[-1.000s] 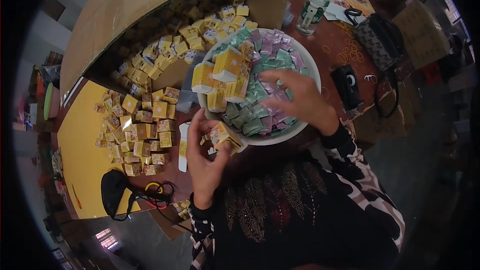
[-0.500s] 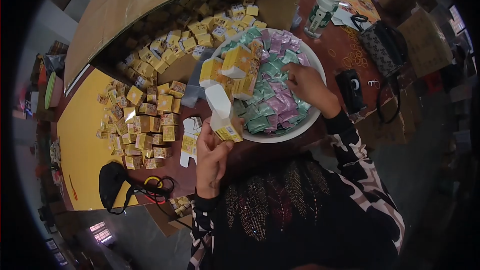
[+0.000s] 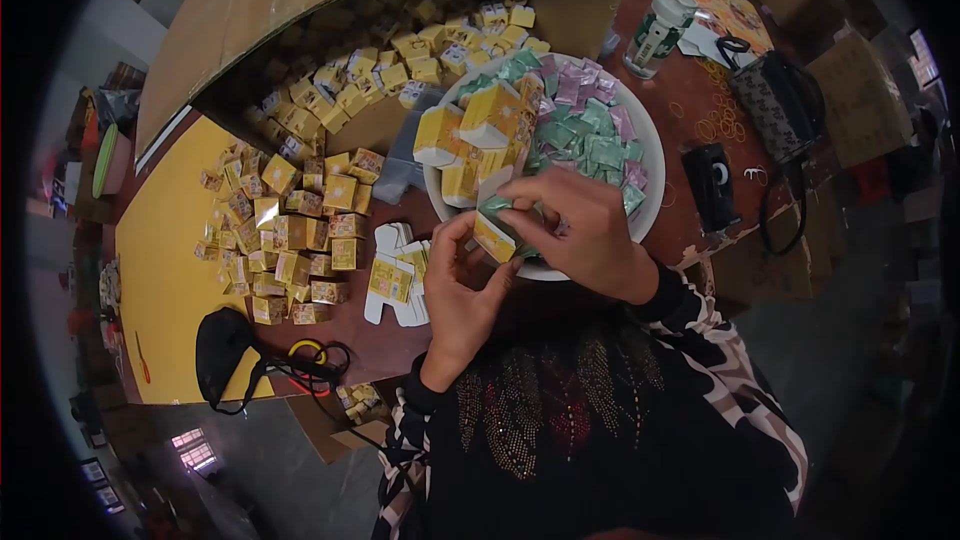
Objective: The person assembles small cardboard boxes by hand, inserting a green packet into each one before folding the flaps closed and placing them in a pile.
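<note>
My left hand [image 3: 462,292] is closed around a small yellow carton [image 3: 492,240], its white flap standing up. Over the carton's opening, my right hand [image 3: 590,225] pinches a green sachet [image 3: 494,206]. Both hands are above the near edge of a white bowl [image 3: 655,180]. Loose green sachets [image 3: 590,130] and pink sachets [image 3: 575,80] fill much of the bowl. Several larger yellow cartons [image 3: 480,130] rest on its left side. Flat, unfolded cartons [image 3: 392,280] lie on the table left of my left hand.
Many small yellow boxes [image 3: 300,230] are heaped at the left, and more fill a large cardboard box [image 3: 570,0] behind. A black cap-like item [image 3: 222,350] lies front left. Toward the right are a clear jar [image 3: 660,30], rubber bands [image 3: 718,120] and a black bag [image 3: 775,100].
My right hand has come from the sachets in the bowl to the carton, bringing a green sachet. My left hand has shifted slightly right and up with the carton, uncovering more of the flat cartons.
</note>
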Demonstrator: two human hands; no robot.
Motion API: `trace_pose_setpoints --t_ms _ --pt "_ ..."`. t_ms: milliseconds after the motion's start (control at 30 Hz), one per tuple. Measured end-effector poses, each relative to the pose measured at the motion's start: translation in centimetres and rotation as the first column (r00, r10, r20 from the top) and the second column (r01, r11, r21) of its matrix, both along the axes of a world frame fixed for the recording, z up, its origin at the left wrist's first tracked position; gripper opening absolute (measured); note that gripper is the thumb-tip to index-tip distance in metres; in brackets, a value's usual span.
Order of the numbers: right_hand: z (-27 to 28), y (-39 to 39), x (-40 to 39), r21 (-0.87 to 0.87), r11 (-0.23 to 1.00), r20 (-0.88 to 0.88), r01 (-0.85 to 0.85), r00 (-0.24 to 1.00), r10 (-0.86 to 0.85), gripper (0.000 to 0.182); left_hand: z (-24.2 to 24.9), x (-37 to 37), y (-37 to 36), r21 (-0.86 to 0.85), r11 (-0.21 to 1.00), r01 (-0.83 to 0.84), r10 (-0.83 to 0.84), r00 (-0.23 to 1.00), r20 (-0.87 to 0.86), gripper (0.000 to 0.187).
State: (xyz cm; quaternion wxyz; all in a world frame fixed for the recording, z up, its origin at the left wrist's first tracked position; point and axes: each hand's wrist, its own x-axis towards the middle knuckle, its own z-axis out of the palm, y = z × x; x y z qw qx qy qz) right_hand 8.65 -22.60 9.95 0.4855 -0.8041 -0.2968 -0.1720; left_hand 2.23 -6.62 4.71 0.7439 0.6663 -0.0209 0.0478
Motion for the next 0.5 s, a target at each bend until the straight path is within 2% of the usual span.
trace_pose_setpoints --t_ms 33,67,133,167,233,267,333,367,433,467,500 --pt "0.0 0.0 0.0 -0.091 0.996 0.001 0.004 1.000 -0.003 0.019 -0.2 -0.1 0.0 -0.002 1.000 -0.002 0.002 1.000 -0.001 0.060" --pt "-0.1 -0.2 0.1 -0.093 0.996 0.000 0.004 1.000 -0.004 0.019 -0.4 -0.2 0.0 0.025 0.999 -0.024 0.024 1.000 -0.001 0.060" --pt "-0.2 -0.9 0.8 -0.225 0.971 0.118 -0.076 0.988 0.105 0.021 -0.5 -0.2 -0.1 0.048 0.998 -0.040 0.040 0.999 0.002 0.060" --pt "0.3 -1.2 0.8 -0.229 0.971 0.118 -0.073 0.988 0.102 0.021 -0.4 -0.2 -0.2 0.032 0.999 -0.044 0.043 0.998 0.040 0.061" --pt "2.0 -1.7 0.7 -0.217 0.968 -0.066 -0.126 0.991 0.114 0.026 -0.1 -0.2 -0.3 0.012 0.999 -0.052 0.051 0.996 0.078 0.062" --pt "1.9 -2.5 1.1 -0.219 0.967 -0.066 -0.129 0.991 0.118 0.026 0.3 -0.2 -0.3 -0.020 0.999 -0.037 0.039 0.991 0.124 0.062" --pt "1.6 -4.0 2.1 -0.029 0.964 -0.092 -0.264 0.961 0.261 0.031 0.6 -0.3 0.0 -0.049 0.998 -0.025 0.033 0.984 0.173 0.063" --pt "1.1 -3.5 2.1 -0.031 0.963 -0.090 -0.266 0.961 0.263 0.031 0.7 -0.3 0.2 -0.061 0.998 0.033 -0.021 0.983 0.184 0.060" --pt "-0.5 -2.0 1.8 0.151 0.902 -0.082 -0.405 0.904 0.420 0.043 0.8 -0.3 0.6 -0.074 0.992 0.098 -0.082 0.978 0.194 0.058" --pt "-1.2 -2.0 1.6 0.151 0.903 -0.085 -0.402 0.905 0.417 0.043 0.9 -0.4 0.7 -0.079 0.984 0.158 -0.143 0.976 0.164 0.052" --pt "-2.0 -2.0 1.4 0.160 0.884 -0.168 -0.439 0.871 0.462 0.049 0.9 -0.5 0.7 -0.086 0.973 0.216 -0.204 0.970 0.132 0.047"
